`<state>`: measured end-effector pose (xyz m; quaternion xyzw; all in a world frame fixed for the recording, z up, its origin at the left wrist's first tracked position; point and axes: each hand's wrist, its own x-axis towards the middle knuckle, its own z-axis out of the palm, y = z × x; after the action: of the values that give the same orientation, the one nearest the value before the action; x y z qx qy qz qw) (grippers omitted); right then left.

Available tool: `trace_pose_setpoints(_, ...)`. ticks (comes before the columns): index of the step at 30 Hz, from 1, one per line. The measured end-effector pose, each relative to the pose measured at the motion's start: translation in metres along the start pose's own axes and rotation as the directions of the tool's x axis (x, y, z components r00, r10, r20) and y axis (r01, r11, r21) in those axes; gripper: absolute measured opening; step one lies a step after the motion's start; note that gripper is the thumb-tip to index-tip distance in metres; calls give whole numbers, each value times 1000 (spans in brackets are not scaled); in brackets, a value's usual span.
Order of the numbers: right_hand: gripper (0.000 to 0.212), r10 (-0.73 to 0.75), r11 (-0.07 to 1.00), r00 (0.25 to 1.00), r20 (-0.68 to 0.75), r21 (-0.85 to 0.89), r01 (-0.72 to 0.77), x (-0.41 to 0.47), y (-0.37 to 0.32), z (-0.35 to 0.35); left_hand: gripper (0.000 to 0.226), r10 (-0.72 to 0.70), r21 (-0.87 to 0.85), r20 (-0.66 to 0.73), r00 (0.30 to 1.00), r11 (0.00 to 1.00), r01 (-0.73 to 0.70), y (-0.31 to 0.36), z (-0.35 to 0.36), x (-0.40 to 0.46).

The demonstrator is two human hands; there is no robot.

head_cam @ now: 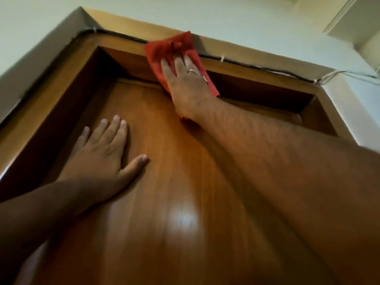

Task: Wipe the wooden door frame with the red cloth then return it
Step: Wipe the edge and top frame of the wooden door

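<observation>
I look steeply up at a glossy brown wooden door point(174, 182) set in its wooden door frame point(257, 74). My right hand point(185, 79) reaches overhead and presses the red cloth point(162, 51) flat against the top bar of the frame, fingers spread over it; the cloth's lower corner hangs past my wrist. My left hand point(104, 147) lies flat on the door panel below and to the left, fingers apart, holding nothing.
A black cable point(246, 64) runs along the upper edge of the frame, held by white clips, and joins white wires point(349, 74) at the right corner. Pale wall surrounds the frame, with a white ceiling moulding point(349, 21) at the upper right.
</observation>
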<state>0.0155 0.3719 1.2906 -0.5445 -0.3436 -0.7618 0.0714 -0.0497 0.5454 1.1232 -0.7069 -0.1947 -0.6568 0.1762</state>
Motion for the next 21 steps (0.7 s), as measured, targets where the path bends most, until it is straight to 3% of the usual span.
trace_pose_setpoints(3,96,22,1000,999,-27,16,-22,-7,18,2,105,7,-20,-14,1000,1000,-7,1,-2,-2)
trace_pose_setpoints(5,92,151,988,987,-60,-11,-152,-22,48,-2,103,10,-22,-20,1000,1000,-11,1,-1,-2)
trace_pose_setpoints(9,78,528,847,849,-20,-55,-529,-53,101,-21,100,17,-33,-31,999,999,-18,3,-1,-2)
trace_pose_setpoints(11,80,598,799,801,29,-99,-593,-50,95,-28,99,26,-39,-42,999,999,-27,4,-1,-2)
trace_pose_setpoints(13,78,508,861,861,15,-50,-507,-33,63,-28,99,38,-56,-43,998,998,-41,3,-1,-2)
trace_pose_setpoints(16,96,235,970,970,56,44,-237,5,-5,-17,98,53,-73,-43,998,996,-56,0,0,-2)
trace_pose_setpoints(21,103,61,998,998,35,34,-62,39,-46,1,98,63,-80,-39,997,995,-66,-2,1,1)
